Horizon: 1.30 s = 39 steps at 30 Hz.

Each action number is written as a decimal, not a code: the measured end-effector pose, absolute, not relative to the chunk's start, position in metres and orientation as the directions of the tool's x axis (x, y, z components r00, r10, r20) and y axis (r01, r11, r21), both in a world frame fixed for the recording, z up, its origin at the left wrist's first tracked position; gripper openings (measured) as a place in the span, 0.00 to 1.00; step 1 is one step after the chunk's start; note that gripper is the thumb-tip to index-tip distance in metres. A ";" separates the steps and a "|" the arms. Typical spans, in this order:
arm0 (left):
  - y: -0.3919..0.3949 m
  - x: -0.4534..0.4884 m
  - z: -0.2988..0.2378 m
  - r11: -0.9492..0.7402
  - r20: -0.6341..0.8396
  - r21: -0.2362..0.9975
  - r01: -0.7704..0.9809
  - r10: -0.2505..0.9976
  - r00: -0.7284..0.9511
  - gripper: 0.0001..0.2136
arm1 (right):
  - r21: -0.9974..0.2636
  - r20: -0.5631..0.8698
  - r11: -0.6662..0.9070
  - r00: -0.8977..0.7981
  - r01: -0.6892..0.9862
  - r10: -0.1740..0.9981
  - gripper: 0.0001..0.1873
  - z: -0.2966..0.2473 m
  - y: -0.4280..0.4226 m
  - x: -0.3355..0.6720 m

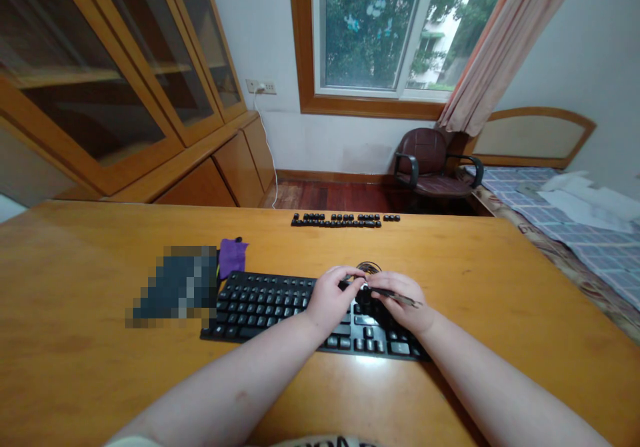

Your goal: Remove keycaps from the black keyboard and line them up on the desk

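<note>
A black keyboard lies on the wooden table in front of me, with both my hands over its right half. My left hand is closed, thumb and fingers pinched together on something small that I cannot make out. Beside it, my right hand grips a thin dark tool that looks like tweezers, slanting down to the right. The two sets of fingertips meet above the keys, where a small whitish spot shows. Behind the hands lies a coiled dark cable. The fingers partly hide what they hold.
Loose black keycaps stand in two rows along the table's far edge. Left of the keyboard are a purple cloth and a pixelated dark item. Beyond the table stand a chair, a cabinet and a bed.
</note>
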State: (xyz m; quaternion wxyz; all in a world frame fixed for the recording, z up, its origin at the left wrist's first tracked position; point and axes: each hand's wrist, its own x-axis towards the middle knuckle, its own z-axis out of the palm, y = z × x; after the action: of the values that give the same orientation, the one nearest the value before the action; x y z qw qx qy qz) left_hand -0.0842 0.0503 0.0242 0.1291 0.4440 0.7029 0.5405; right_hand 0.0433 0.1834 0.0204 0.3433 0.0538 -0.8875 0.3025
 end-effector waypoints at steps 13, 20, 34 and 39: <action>0.056 -0.083 0.012 -0.116 0.199 0.978 0.171 0.755 -0.625 0.08 | -0.443 0.641 0.879 -0.748 -0.177 0.172 0.16 0.016 0.187 0.048; 0.056 -0.078 0.015 -0.117 0.149 0.989 0.093 0.813 -0.564 0.06 | -0.340 0.626 0.920 -0.777 -0.194 0.068 0.15 0.020 0.185 0.042; 0.048 -0.085 0.023 -0.077 0.315 0.916 0.394 0.748 -0.584 0.08 | -0.467 0.517 0.817 -0.644 0.339 0.563 0.11 0.062 0.247 0.042; 0.048 -0.085 0.021 -0.078 0.317 0.914 0.399 0.750 -0.580 0.09 | -0.429 0.371 0.697 -0.591 0.575 0.716 0.13 0.042 0.303 0.018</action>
State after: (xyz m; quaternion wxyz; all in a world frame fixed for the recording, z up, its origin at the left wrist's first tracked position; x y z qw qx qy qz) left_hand -0.0852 0.0479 0.0211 0.1483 0.4336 0.6625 0.5925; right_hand 0.0183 0.3027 0.0425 0.2655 -0.3660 -0.8820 0.1330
